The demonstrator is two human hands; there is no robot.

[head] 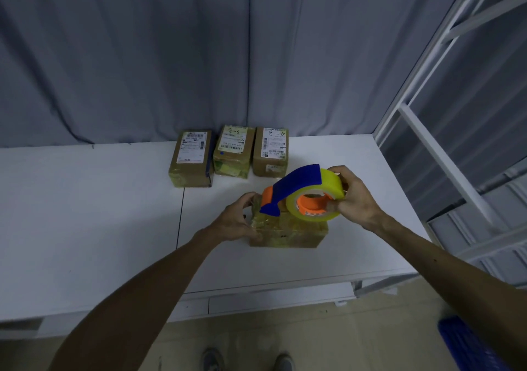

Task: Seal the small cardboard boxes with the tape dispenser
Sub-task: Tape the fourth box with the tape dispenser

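Sealing step in hand: near box [288, 235] on the worktop [114, 199], left grip [238, 219] curled round its left end, right grip [352, 196] clasped on the tape dispenser [299, 189] whose nose sits at that end; next, judged, a steady draw rightward along the top.

The tape dispenser [296, 191] covers much of the top of the cardboard box [296, 233] in front of me, so I can't see where the tape meets it. My left hand [236, 219] hides the box's left end, and some fingers of my right hand [353, 196] vanish behind the tape roll [330, 185]. The print on the labels of the three boxes [232, 151] at the back of the table [85, 214] is too small to read. My shoes [212, 360] and a blue crate [467, 345] are cut off by the bottom edge. The metal rack [445, 148] runs off the right edge.
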